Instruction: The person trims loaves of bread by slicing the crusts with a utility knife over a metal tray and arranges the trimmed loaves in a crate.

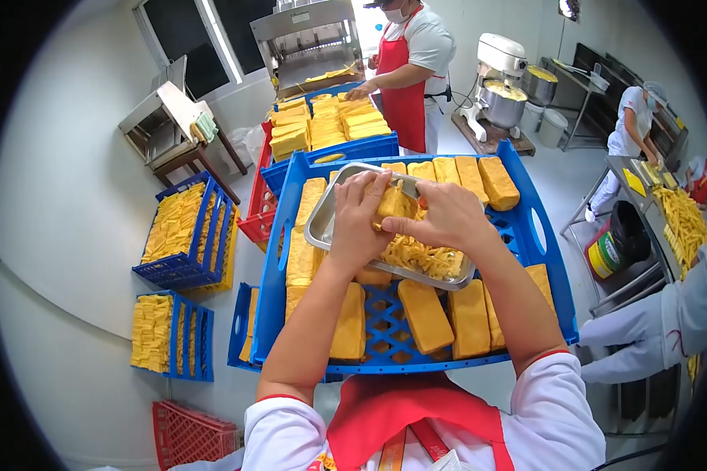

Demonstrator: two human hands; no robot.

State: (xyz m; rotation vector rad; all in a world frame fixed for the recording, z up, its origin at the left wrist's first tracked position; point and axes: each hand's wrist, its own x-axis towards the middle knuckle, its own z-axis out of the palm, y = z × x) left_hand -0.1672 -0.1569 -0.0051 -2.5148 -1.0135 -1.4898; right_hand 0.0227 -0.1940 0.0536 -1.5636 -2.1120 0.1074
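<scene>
Over a shallow metal tray [316, 228], my left hand [359, 218] and my right hand [450, 217] are closed around a yellow loaf piece [397, 202]. Fingers cover much of it, and I cannot tell whether a small tool is also held. Yellow strips and crumbs [426, 257] lie in the tray below my right hand. The tray rests on a large blue crate [548, 314]. Golden brick-shaped loaves stand around it in the crate, such as one loaf [426, 316] in front and another loaf [499, 184] at the far right corner.
Ahead, a co-worker in a red apron [406, 67] reaches over another blue crate [353, 149] of sliced yellow loaves. Filled blue crates [182, 267] stand on the left floor. A mixer [501, 78] stands at the back right. More people work at a right-hand table [644, 206].
</scene>
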